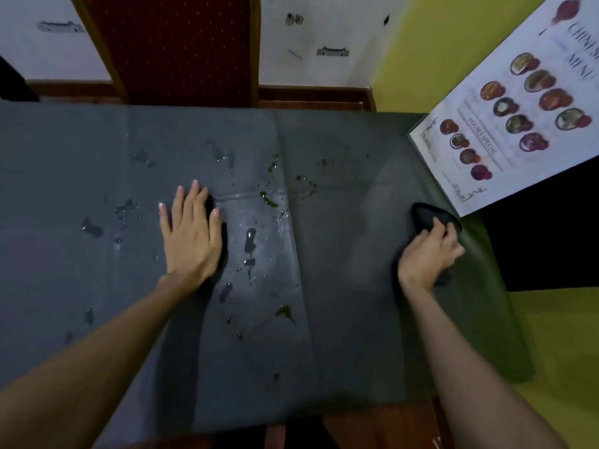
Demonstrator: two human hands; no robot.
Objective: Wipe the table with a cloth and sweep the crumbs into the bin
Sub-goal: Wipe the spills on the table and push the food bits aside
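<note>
Two bare hands are over a dark grey surface (64, 150), seen from above. Far left of the surface: scattered water droplets (92, 226), small and glossy, spread toward the near edge.

Left hand (191, 234) lies palm down, flat on the surface, fingers spread and pointing away from the person. It holds nothing; the grip is open. Forearm runs back to the lower left corner.

Just right of that hand: more droplets and a longer wet streak (250, 238). A crease in the covering runs away from the hand's fingertips. Around the middle, a few greenish smears (268, 199), one near the crease, others farther back, one nearer the person. Whether these are liquid or bits of food, cannot tell.

Beyond the far edge, a red patterned chair back (175, 47) with a wooden frame stands against the surface, white wall behind it.

Right part of the surface looks dull and dry. Right hand (429, 251) is curled, fingers closed on a black cloth (428, 215), pressing it onto the surface close to the right edge. Cloth bunches out beyond the fingertips.

Just beyond the cloth, a white menu card (518, 118) with pictures of dishes lies at an angle across the far right corner, overhanging the edge. Yellow-green floor to the right.
</note>
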